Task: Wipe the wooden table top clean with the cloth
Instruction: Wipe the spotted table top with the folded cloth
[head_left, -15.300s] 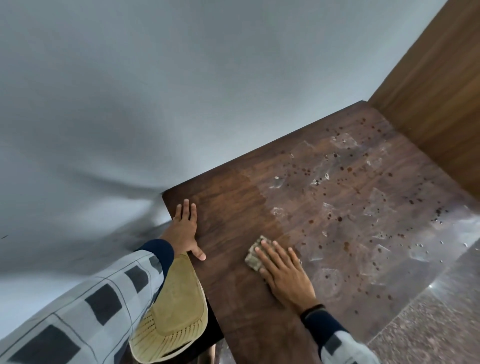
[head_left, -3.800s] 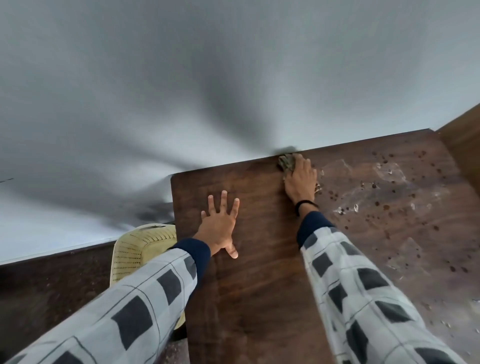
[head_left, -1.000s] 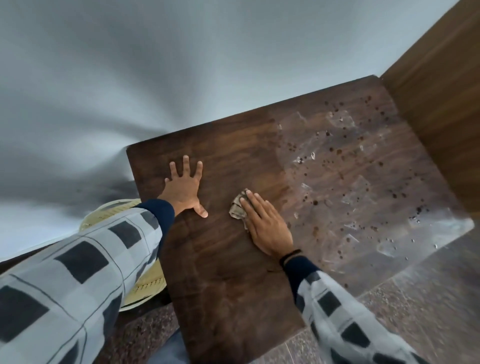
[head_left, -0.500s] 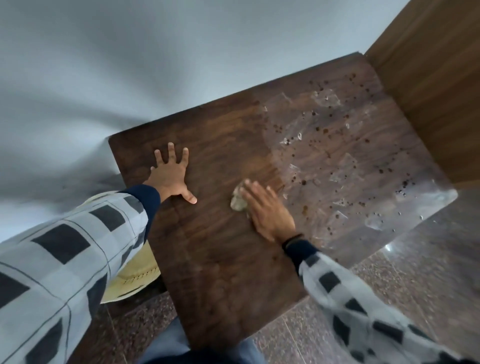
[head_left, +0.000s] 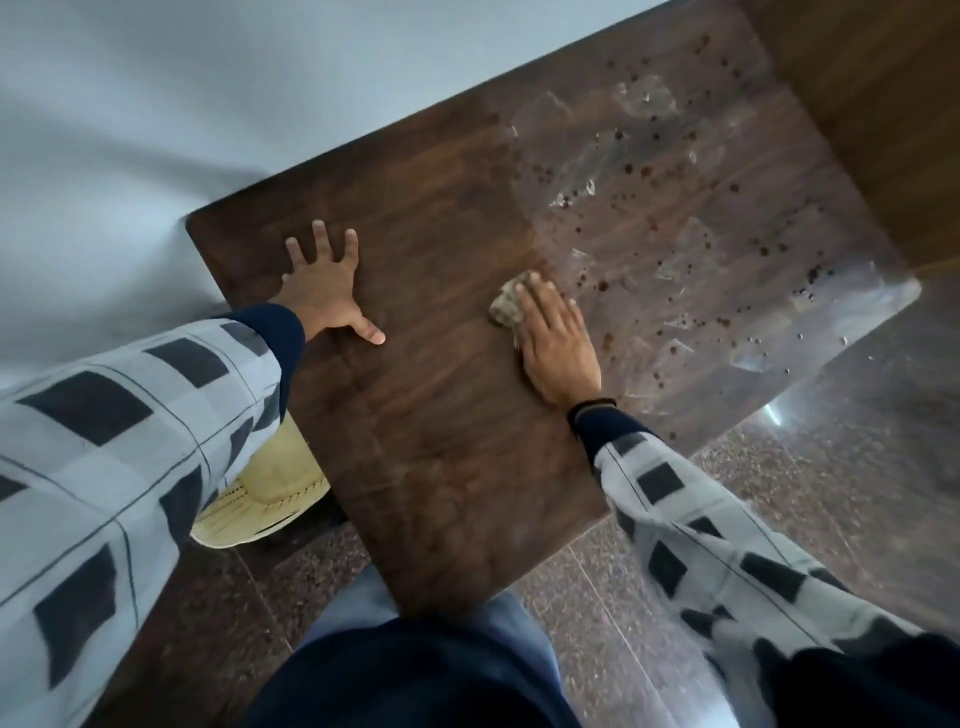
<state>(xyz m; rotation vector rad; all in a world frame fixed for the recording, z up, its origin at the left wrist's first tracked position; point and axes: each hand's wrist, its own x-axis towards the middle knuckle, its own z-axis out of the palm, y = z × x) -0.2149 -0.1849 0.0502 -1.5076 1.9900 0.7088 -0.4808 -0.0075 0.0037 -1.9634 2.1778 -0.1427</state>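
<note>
The dark wooden table top (head_left: 447, 457) fills the middle of the view. Its left half looks dark and plain; its right half is dusty, with dark spots (head_left: 644, 171) and pale flakes. My right hand (head_left: 558, 338) lies flat with straight fingers on a small crumpled beige cloth (head_left: 505, 307), pressing it down at the border between the two halves. Most of the cloth is hidden under the fingers. My left hand (head_left: 327, 286) rests flat on the table near its left end, fingers spread.
A grey wall (head_left: 208, 104) runs along the table's far edge. A brown wooden panel (head_left: 883, 104) stands at the right end. A cream plastic chair (head_left: 265, 499) sits below the left arm. Speckled stone floor (head_left: 779, 499) lies in front.
My right hand with the cloth has slid a little right, toward the spotted area. The left hand has stayed planted. The view has tilted further down.
</note>
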